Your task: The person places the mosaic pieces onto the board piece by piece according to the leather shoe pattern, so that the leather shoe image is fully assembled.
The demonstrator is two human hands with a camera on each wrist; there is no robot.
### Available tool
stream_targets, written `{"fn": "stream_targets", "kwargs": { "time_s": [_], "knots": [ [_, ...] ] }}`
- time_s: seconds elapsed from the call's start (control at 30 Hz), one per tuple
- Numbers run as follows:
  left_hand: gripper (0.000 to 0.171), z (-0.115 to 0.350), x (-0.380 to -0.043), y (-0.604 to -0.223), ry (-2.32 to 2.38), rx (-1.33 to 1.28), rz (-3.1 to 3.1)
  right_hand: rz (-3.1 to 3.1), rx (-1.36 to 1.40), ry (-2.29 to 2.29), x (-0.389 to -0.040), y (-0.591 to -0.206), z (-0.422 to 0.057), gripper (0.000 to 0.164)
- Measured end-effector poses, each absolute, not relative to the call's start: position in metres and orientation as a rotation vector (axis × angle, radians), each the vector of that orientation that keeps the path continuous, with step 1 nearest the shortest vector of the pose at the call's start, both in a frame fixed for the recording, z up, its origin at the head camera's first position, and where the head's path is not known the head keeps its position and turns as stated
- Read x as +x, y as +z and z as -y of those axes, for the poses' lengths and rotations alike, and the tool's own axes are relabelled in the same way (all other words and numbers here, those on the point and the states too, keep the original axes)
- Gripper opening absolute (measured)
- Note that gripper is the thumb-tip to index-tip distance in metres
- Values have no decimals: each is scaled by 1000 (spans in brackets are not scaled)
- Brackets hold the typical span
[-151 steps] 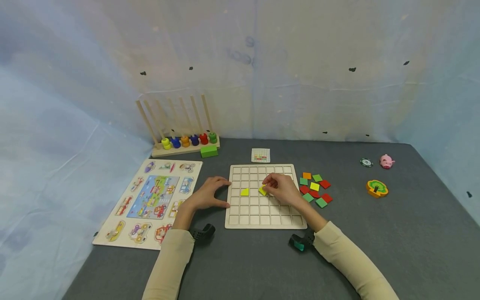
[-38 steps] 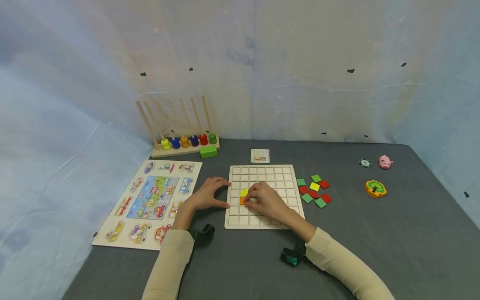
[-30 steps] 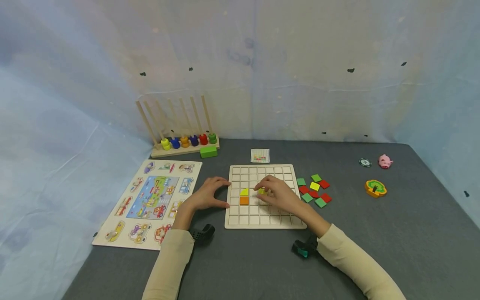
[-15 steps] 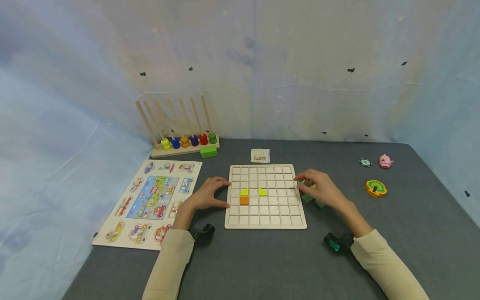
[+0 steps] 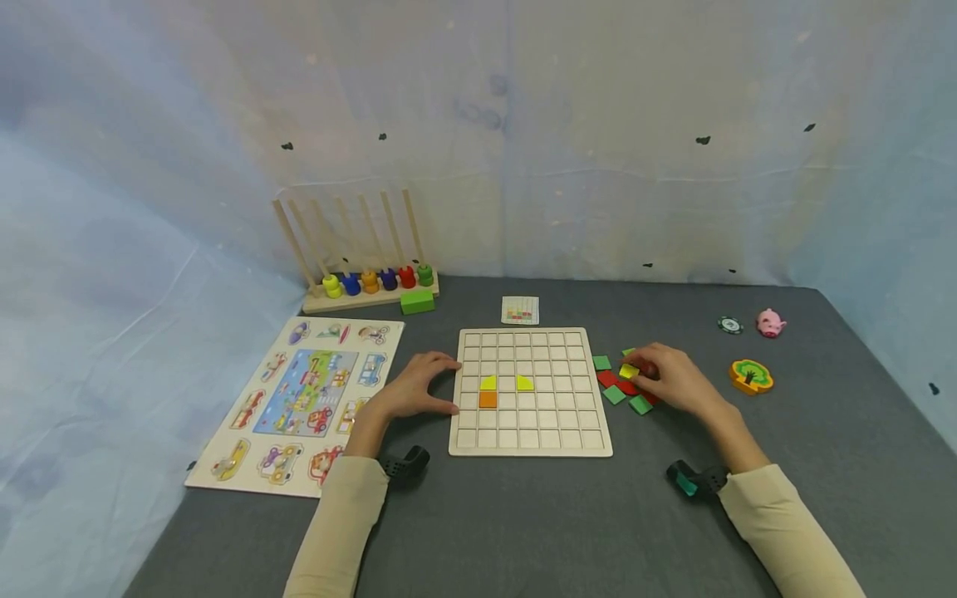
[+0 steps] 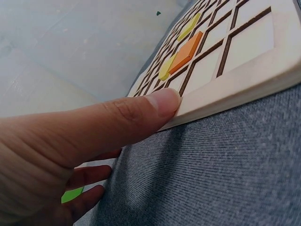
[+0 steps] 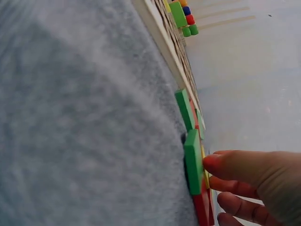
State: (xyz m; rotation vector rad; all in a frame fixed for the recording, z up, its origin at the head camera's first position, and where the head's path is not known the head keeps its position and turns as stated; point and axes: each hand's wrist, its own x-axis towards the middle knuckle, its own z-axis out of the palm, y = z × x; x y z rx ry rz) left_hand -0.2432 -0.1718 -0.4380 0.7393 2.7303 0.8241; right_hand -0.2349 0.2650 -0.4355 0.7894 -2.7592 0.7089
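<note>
A pale wooden grid board (image 5: pixel 549 419) lies in the middle of the table. It bears an orange square tile (image 5: pixel 488 400) and two yellow tiles with a rounded edge, one (image 5: pixel 488 383) directly above the orange square and another (image 5: pixel 525 383) further right. My left hand (image 5: pixel 414 386) rests at the board's left edge, thumb and forefinger spread, the thumb tip (image 6: pixel 167 101) against the rim. At the loose tiles right of the board, my right hand (image 5: pixel 676 380) pinches a yellow square tile (image 5: pixel 630 371) between thumb and forefinger. Its fingers partly cover the red tiles there.
Green tiles (image 5: pixel 615 394) and red tiles lie around the right hand. A small pattern card (image 5: pixel 519 310) is behind the board. At left are a vehicle puzzle (image 5: pixel 306 390), a peg stacker (image 5: pixel 370 296) and a green block (image 5: pixel 417 301). A pig figure (image 5: pixel 770 322), tree piece (image 5: pixel 750 376) and chip (image 5: pixel 730 325) are at right.
An orange tile now sits on the board below the left yellow one, and the second yellow tile lies released. My right hand has moved right to the loose tiles. The left hand stayed put.
</note>
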Motion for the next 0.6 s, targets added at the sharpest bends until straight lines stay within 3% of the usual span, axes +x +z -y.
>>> {"fn": "stream_targets", "kwargs": {
  "time_s": [0.6],
  "knots": [
    [70, 172, -244, -437, 844, 738, -2712, 2680, 817, 836, -233, -433, -244, 22]
  ]
}}
